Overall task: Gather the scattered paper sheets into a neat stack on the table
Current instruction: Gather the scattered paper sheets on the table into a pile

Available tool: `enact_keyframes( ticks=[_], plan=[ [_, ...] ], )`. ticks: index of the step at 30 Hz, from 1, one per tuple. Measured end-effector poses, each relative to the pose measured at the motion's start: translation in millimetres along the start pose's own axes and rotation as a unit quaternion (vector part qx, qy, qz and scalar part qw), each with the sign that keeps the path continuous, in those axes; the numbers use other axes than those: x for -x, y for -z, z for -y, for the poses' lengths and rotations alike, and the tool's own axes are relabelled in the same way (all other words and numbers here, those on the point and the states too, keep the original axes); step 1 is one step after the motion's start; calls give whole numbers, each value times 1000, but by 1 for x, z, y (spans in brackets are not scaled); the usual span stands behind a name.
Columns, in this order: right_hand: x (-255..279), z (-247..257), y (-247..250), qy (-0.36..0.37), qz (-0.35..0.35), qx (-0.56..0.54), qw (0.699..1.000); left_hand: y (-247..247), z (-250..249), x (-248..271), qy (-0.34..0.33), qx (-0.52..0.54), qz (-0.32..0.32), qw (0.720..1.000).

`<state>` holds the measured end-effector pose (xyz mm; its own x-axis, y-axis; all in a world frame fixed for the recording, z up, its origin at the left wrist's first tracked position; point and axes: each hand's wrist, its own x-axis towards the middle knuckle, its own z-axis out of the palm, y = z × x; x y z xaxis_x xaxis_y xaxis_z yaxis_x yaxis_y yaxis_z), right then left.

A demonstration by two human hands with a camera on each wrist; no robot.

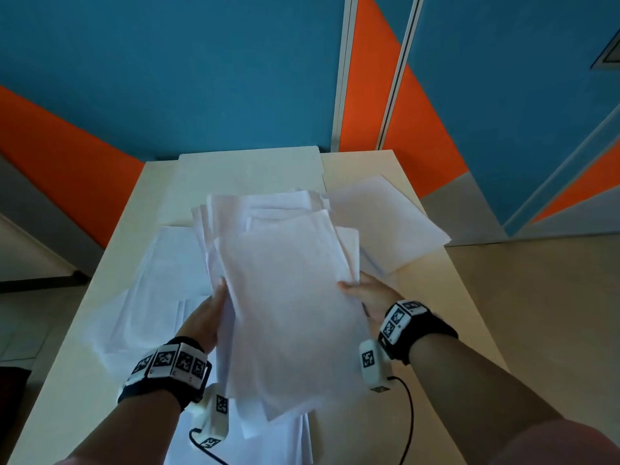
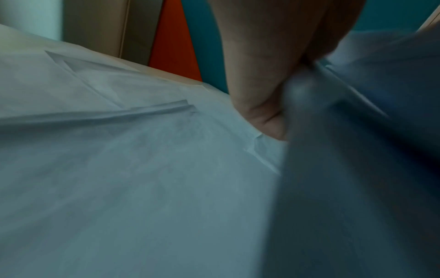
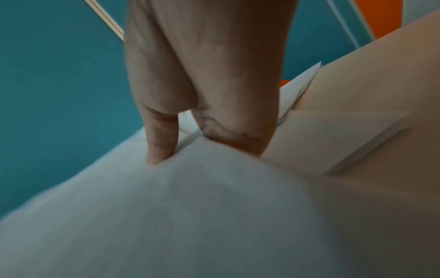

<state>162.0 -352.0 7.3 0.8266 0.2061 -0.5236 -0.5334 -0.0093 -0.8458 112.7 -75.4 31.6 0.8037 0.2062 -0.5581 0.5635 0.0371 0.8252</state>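
A thick, uneven bundle of white paper sheets is held tilted above the pale table. My left hand grips its left edge; in the left wrist view the left hand closes on the blurred, dark bundle. My right hand holds the right edge. In the right wrist view its thumb presses on top of the bundle, with the fingers hidden beneath. Loose sheets lie spread on the table at the left, and more sheets lie at the back right.
A large white board or sheet lies flat at the table's far end. More paper lies under the bundle near the front edge. Bare tabletop shows at the right. Beyond the table are floor and blue and orange walls.
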Motion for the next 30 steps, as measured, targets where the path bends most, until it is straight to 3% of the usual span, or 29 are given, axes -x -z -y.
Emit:
enact_keyframes(
  ticks=[5, 9, 11, 14, 17, 20, 25, 28, 30],
  plan=[
    [-10, 2, -14, 36, 7, 54, 998, -10, -2, 1, 8, 52, 48, 997],
    [-18, 12, -6, 47, -20, 146, 988, 0, 12, -12, 13, 10, -15, 1000],
    [-30, 14, 11, 83, -121, 287, 946, 5, 16, -15, 3, 9, -42, 999],
    [-38, 19, 45, 59, -244, 444, 860, 18, 22, -19, -1, 36, -63, 997],
    [-40, 23, 66, 13, -210, 566, 797, 29, 25, -21, -10, 56, -77, 995],
    [-49, 22, 67, -23, -155, 620, 768, 34, 27, -23, -16, 67, -93, 993],
    [-58, 20, 65, 11, -169, 697, 696, 39, 30, -25, -5, 94, -134, 986],
    [-62, 24, 67, 30, -174, 709, 683, 41, 31, -21, -6, 98, -147, 984],
    [-63, 32, 67, 46, -185, 698, 690, 45, 34, -18, -8, 95, -151, 984]
  ],
)
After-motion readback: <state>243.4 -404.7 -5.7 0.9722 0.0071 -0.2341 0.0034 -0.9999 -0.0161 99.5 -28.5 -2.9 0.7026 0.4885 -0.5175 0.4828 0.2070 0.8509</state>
